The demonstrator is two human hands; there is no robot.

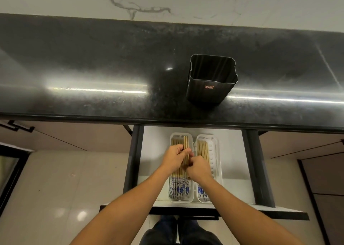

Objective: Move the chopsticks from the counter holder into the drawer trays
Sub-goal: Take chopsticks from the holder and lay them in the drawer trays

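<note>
A dark, square holder (212, 79) stands on the black counter (93, 67); nothing shows inside it. Below, the open drawer (158, 151) holds two white trays side by side. The left tray (172, 138) and the right tray (214, 151) each carry several wooden chopsticks with blue-and-white patterned ends. My left hand (174, 158) and my right hand (199, 168) meet over the left tray, both closed around a small bundle of chopsticks (185, 144) whose tips point toward the counter.
The counter edge overhangs the back of the drawer. Dark drawer rails (258, 166) run along both sides. Brown cabinet fronts flank the drawer, with light floor tiles (55, 189) below. My legs show beneath the drawer front.
</note>
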